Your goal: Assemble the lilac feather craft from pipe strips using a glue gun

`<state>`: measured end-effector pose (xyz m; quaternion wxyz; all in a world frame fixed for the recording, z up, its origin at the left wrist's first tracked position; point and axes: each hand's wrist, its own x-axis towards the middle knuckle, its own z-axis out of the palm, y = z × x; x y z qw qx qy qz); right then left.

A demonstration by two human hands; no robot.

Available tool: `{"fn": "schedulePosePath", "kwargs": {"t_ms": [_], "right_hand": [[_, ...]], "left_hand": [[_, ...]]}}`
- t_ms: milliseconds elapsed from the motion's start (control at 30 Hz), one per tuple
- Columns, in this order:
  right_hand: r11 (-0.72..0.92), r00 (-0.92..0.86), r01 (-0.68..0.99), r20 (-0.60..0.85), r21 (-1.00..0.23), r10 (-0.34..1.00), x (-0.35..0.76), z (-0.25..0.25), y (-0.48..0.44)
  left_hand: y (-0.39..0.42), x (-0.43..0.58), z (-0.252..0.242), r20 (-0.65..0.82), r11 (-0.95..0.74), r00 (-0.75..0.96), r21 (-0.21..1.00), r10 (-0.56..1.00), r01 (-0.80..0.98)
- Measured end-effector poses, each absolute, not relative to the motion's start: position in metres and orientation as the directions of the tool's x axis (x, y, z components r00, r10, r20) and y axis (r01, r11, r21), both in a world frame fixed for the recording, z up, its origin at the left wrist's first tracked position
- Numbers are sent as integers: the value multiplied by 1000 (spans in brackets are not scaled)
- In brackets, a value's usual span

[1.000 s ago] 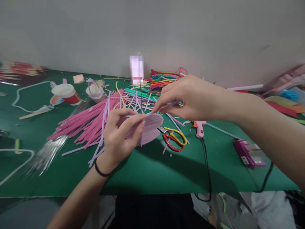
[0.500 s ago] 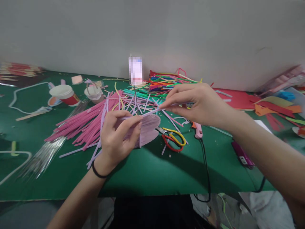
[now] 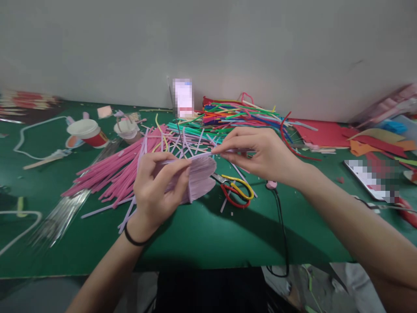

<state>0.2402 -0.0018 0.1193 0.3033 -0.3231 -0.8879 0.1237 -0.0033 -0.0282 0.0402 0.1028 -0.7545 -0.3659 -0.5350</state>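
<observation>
My left hand (image 3: 159,187) pinches a lilac petal-shaped piece (image 3: 203,176) made of pipe cleaners laid side by side, its rounded lobes facing right. Along the top edge of that piece runs a lilac pipe cleaner (image 3: 201,155). My right hand (image 3: 256,150) grips this strand between thumb and fingertips, just right of the lobes. A thin dark wire (image 3: 180,135) slants up behind the piece. Scissors (image 3: 239,191) with red and yellow handles lie below my right hand. Much of the pink glue gun (image 3: 271,185) is hidden by my right hand and forearm.
Pink pipe cleaners (image 3: 107,171) lie at left beside silvery wires (image 3: 61,217). A paper cup (image 3: 87,130) stands behind them. Multicoloured pipe cleaners (image 3: 241,116) and a propped phone (image 3: 183,98) are at the back. Another phone (image 3: 369,180) lies right, near red sheets (image 3: 322,132).
My right hand has come down slightly and a little left, bringing the strand nearer the piece's top edge. My right forearm is lower, so the phone at right shows. My left hand has barely moved.
</observation>
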Motion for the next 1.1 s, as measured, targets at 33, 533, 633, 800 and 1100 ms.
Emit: {"fn": "schedulePosePath", "kwargs": {"t_ms": [33, 533, 633, 800, 1100], "right_hand": [[761, -607, 499, 459, -416, 649, 240, 119, -2], [733, -459, 510, 577, -451, 675, 240, 101, -6], [728, -428, 519, 601, -447, 675, 242, 93, -9], [733, -383, 549, 658, -402, 648, 242, 79, -12], [749, -392, 516, 662, -417, 639, 238, 68, -12]], "left_hand": [[-28, -3, 41, 882, -711, 161, 237, 444, 663], [-30, -3, 42, 868, -699, 139, 278, 476, 659], [-29, -4, 43, 869, -698, 128, 288, 478, 656], [-29, -4, 43, 868, -695, 132, 283, 479, 661], [-27, -4, 44, 873, -689, 130, 271, 470, 672]]}}
